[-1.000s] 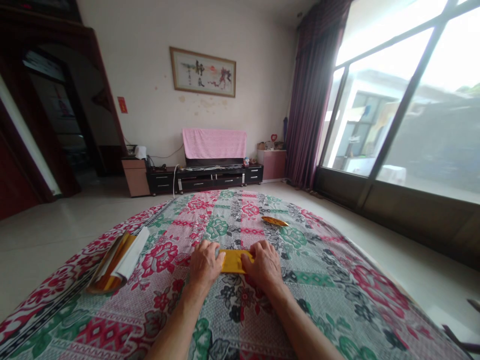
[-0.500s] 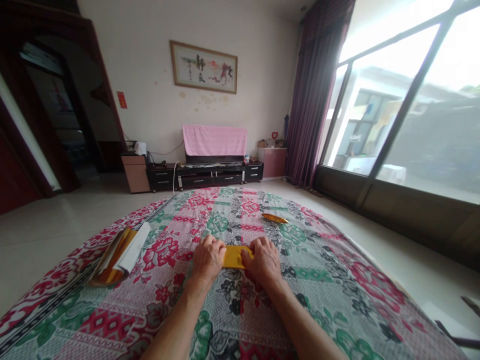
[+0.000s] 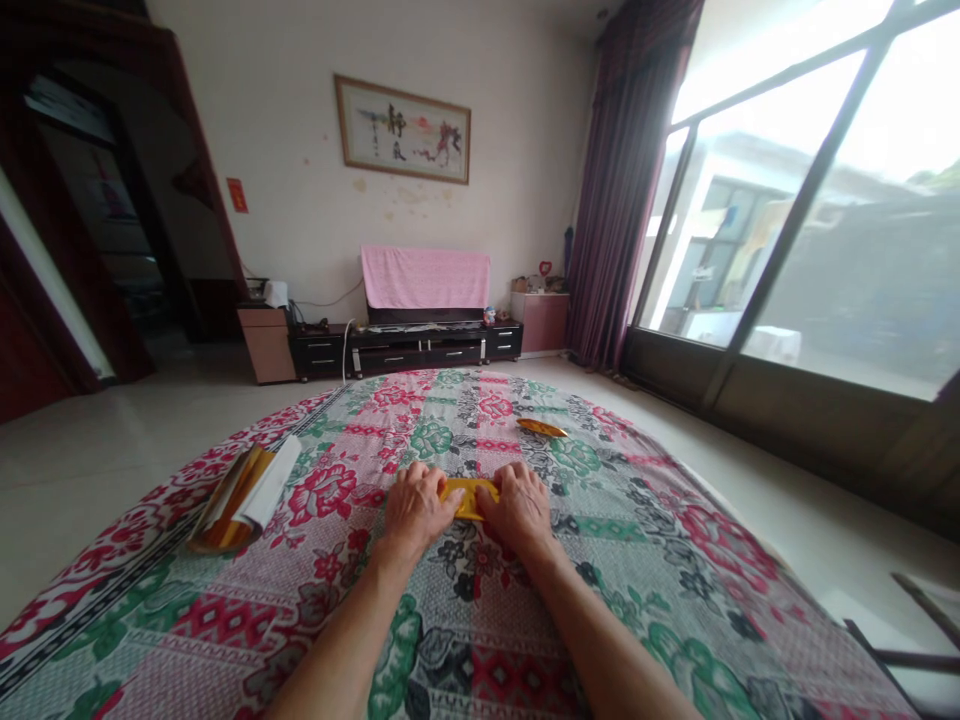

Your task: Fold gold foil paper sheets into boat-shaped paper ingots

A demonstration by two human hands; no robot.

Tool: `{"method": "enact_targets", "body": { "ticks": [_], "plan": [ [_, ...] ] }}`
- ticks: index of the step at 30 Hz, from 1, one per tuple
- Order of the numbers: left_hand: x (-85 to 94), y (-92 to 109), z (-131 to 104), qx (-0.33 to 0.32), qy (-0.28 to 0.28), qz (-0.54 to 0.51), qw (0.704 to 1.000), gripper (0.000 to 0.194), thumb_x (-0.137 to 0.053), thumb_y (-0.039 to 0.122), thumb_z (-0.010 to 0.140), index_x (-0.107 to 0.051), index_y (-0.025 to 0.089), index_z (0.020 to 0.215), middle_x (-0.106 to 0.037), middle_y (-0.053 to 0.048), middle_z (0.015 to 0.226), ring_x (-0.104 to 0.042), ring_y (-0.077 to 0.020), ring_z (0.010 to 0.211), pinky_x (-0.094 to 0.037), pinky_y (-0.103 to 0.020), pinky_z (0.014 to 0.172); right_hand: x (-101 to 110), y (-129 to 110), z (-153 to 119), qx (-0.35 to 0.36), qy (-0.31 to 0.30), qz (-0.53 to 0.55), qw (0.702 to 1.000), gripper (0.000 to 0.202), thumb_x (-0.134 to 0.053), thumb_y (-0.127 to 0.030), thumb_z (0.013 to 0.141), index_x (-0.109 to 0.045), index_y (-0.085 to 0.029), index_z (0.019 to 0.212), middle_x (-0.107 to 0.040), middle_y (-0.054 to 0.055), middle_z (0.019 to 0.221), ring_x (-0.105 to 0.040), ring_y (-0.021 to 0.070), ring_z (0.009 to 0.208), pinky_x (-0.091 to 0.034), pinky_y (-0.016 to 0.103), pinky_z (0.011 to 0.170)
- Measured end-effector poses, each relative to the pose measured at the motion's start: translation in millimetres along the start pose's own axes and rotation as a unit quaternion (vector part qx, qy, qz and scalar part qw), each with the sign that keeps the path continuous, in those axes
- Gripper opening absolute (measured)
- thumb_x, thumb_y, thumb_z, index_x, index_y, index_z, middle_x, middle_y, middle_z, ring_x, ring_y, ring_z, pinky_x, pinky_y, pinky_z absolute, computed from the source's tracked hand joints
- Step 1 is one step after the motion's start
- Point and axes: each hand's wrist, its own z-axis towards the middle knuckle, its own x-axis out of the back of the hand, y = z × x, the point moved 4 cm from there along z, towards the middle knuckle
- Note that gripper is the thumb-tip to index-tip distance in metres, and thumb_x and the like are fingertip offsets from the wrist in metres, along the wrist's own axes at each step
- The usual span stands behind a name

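A folded piece of yellow paper [image 3: 470,499] lies between my two hands at the middle of the table. My left hand [image 3: 420,505] is closed on its left end, thumb along the near side. On the right end, my right hand [image 3: 519,503] has its fingers curled over the far edge and its thumb pressed on top. The fingers hide both ends of the paper. Farther off, a golden boat-shaped folded paper [image 3: 541,428] rests on the cloth. To the left lies a curled stack of gold and white paper sheets [image 3: 244,495].
A flowered red, green and grey cloth [image 3: 322,620] covers the round table. Beyond it stands a low black cabinet [image 3: 420,355] with a pink cloth [image 3: 425,277] draped over something on top. Large windows [image 3: 810,200] are on the right.
The yellow paper looks shorter between my hands, which have come slightly closer together. My left thumb now lies across its near side. The whole view has shifted a little.
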Motion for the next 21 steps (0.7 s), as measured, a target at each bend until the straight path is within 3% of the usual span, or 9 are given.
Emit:
{"method": "enact_targets", "body": {
  "ticks": [8,21],
  "plan": [
    [0.7,10.8,-10.7,0.027,0.005,0.022,0.999,0.048,-0.054,0.061,0.071,-0.059,0.018,0.09,-0.056,-0.01,0.094,-0.052,-0.0258,0.088,-0.039,-0.037,0.08,-1.0,0.2,0.1,-0.002,0.001,-0.002,1.0,0.025,-0.052,-0.042,0.079,-0.059,-0.019,0.083,-0.056,0.006,0.092,-0.05,0.0214,0.088,-0.031,0.031,0.076],
    [-1.4,5.7,-9.5,0.018,-0.021,0.003,1.0,0.049,-0.055,0.063,0.068,-0.057,0.019,0.09,-0.054,-0.008,0.094,-0.051,-0.0259,0.092,-0.038,-0.037,0.082,-3.2,2.0,-0.3,-0.001,0.017,0.011,1.0,0.023,-0.054,-0.042,0.077,-0.058,-0.02,0.08,-0.056,0.006,0.09,-0.05,0.0215,0.087,-0.031,0.031,0.076]
  ]
}}
